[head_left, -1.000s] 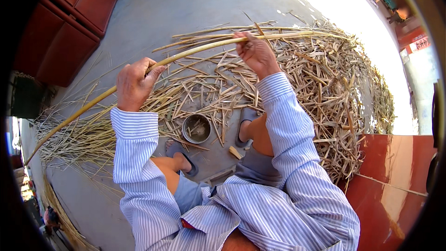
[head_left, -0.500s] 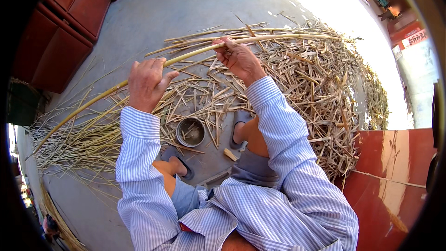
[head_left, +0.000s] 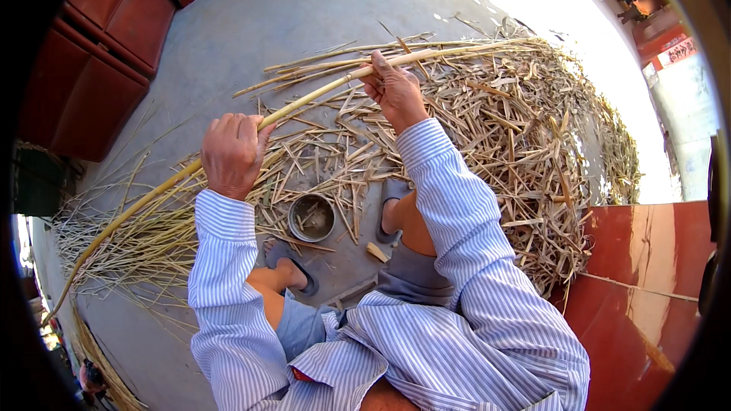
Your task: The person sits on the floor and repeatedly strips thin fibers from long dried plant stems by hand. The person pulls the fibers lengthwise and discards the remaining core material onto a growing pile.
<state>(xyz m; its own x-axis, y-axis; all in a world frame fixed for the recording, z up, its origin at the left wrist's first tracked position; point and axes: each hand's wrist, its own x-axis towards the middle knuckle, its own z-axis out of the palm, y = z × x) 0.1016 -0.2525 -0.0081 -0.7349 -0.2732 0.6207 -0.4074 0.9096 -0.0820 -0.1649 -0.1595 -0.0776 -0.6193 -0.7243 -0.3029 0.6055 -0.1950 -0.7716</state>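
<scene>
A long, slender, yellow-tan stalk [head_left: 311, 97] stretches left to right, bowed.

Reference point: bowl [head_left: 295, 228], metal-looking, rim thin and faintly shiny, inner wall dull. Beyond bowl: cane stalk [head_left: 316, 94], woody, smooth, slight sheen. Right of bowl: husk pile [head_left: 525, 122], dry, papery, rough, matt. Around bowl: floor [head_left: 251, 38], concrete-like, matt. Nearer than bowl: striped shirt [head_left: 464, 346], creased matt cloth. Far left of bowl: red furniture [head_left: 110, 7], smooth, semi-glossy.

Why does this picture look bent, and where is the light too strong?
Head view: fisheye lens bends straight edges near the rim; sunlight washes out the ground at upper right; the left hand, right hand and long stalk look fairly clear.
</scene>
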